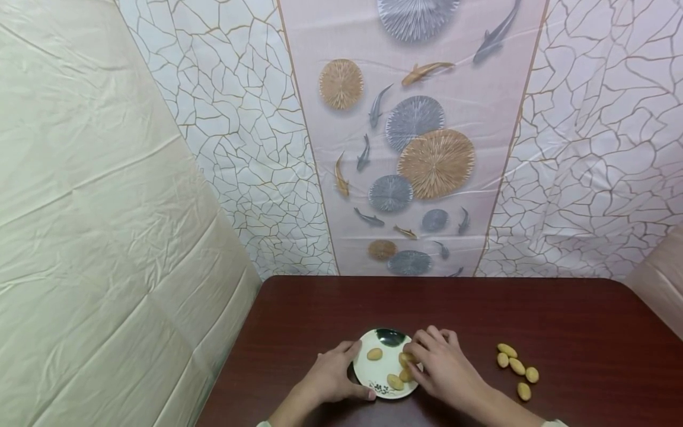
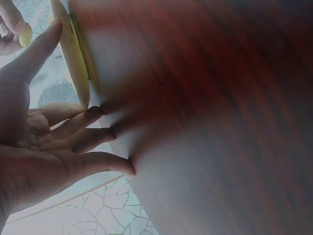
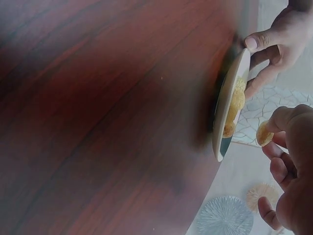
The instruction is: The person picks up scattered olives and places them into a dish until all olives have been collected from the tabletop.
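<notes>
A round white plate (image 1: pixel 373 370) with a dark green patch and a small floral print lies on the table. My left hand (image 1: pixel 335 375) holds its left side, thumb at the near rim and index finger at the far rim; in the left wrist view the other fingertips (image 2: pixel 133 171) reach down to the tabletop. Over the plate's right side, my right hand (image 1: pixel 440 363) pinches a small yellow oval piece (image 3: pixel 264 133), like a tiny potato, between thumb and fingers. Several similar pieces (image 1: pixel 374 354) lie on the plate, some partly hidden by the right hand.
Several more yellow oval pieces (image 1: pixel 517 366) lie loose on the dark red-brown table (image 1: pixel 453 302), right of the right hand. A patterned cloth (image 1: pixel 256 148) hangs behind the table's far edge, and a pale cloth wall (image 1: pixel 133 237) stands at the left.
</notes>
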A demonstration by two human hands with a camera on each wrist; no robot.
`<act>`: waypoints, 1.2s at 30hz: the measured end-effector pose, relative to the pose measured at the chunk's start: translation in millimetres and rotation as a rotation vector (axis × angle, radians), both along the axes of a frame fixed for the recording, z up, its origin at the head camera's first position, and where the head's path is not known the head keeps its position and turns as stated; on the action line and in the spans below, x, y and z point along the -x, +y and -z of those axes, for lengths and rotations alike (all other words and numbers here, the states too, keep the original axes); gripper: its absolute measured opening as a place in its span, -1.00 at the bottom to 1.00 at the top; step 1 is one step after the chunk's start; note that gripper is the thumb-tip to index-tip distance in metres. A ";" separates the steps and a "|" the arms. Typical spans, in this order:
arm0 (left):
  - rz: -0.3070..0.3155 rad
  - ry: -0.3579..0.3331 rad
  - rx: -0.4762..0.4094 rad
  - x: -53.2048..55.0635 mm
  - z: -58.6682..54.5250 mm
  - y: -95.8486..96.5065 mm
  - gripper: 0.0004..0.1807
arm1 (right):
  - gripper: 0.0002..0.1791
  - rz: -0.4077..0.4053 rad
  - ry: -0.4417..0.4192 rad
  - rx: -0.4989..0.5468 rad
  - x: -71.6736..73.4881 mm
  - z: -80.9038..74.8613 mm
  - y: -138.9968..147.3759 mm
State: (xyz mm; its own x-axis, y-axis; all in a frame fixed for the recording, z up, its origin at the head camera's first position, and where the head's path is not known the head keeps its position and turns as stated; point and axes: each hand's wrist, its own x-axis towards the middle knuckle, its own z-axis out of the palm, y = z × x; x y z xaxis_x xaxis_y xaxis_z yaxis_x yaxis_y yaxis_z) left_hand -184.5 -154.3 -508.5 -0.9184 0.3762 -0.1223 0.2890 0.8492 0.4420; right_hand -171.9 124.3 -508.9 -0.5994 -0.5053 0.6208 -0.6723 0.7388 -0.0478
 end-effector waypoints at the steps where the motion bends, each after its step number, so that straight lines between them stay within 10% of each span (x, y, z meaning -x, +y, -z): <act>1: -0.001 0.000 0.001 0.1 -0.2 0.0 0.29 | -0.63 -0.002 -0.003 0.000 -0.2 0.1 -1.3; 36: 0.000 -0.008 0.019 2.2 4.0 0.5 0.31 | -0.73 -0.026 -0.109 -0.062 1.7 9.0 -31.2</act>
State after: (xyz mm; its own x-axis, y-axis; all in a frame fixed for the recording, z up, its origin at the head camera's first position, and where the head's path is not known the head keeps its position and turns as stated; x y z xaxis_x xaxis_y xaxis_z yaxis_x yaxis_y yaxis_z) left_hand -186.7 -153.8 -512.5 -0.9174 0.3738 -0.1364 0.2856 0.8573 0.4284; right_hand -173.6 93.2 -517.9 -0.6477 -0.5573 0.5195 -0.6847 0.7248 -0.0763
